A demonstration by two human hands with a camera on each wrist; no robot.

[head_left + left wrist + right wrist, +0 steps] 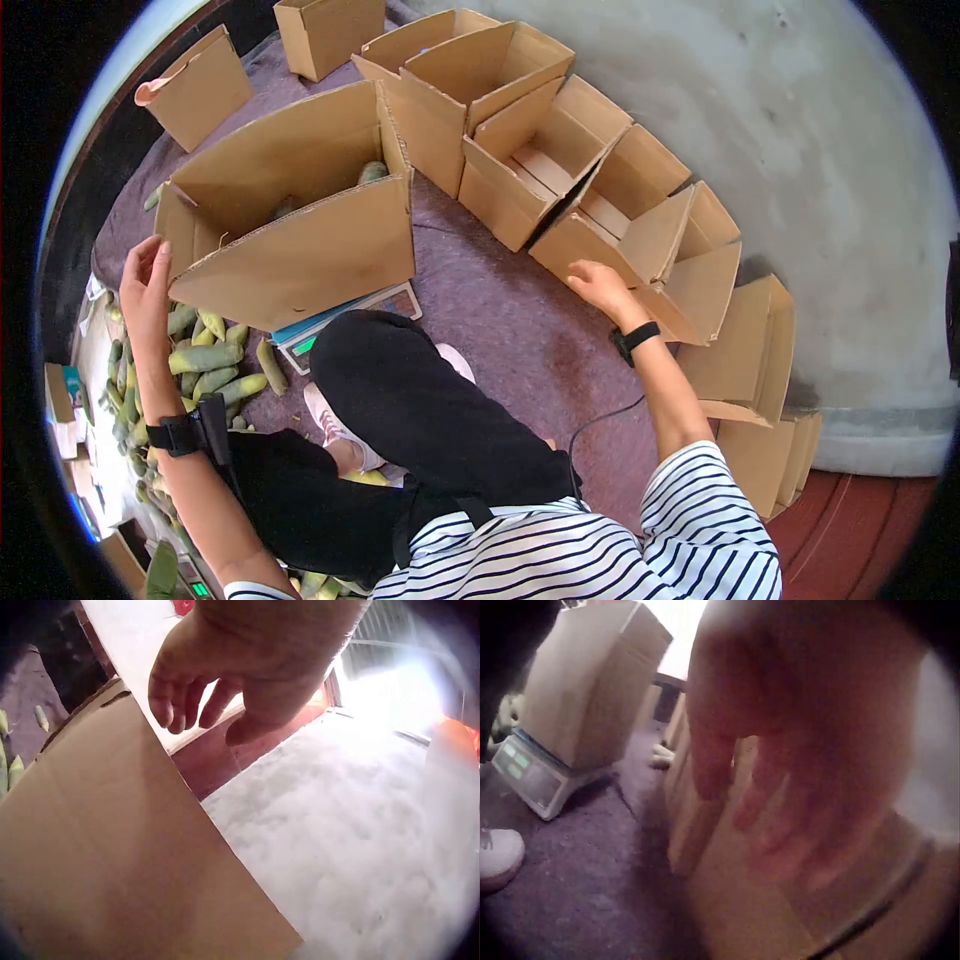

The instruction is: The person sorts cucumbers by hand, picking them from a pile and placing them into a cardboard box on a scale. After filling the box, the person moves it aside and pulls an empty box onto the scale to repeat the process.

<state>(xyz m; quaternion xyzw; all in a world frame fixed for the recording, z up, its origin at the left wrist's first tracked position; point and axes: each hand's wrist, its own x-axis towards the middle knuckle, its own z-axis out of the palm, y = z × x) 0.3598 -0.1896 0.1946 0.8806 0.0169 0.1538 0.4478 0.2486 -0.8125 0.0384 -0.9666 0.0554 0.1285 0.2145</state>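
A large open cardboard box (320,255) stands on a digital scale (402,299), with a few green radish-like vegetables (372,172) inside. My left hand (148,290) is at the left end of this box, fingers loose, holding nothing. In the left wrist view, that hand (240,667) hangs beside a cardboard panel (112,825). On the other side, my right hand (603,288) hovers by the front of an open cardboard box (590,245) in the curved row, its fingers loosely bent. Cardboard lies below the right hand (795,765) in the right wrist view.
Long green vegetables (205,358) are heaped on the left. More open boxes (520,205) line the wall in an arc, and two (205,90) stand at the far left. A purple cloth (480,270) covers the floor. A thin cable (590,415) runs to the right wrist.
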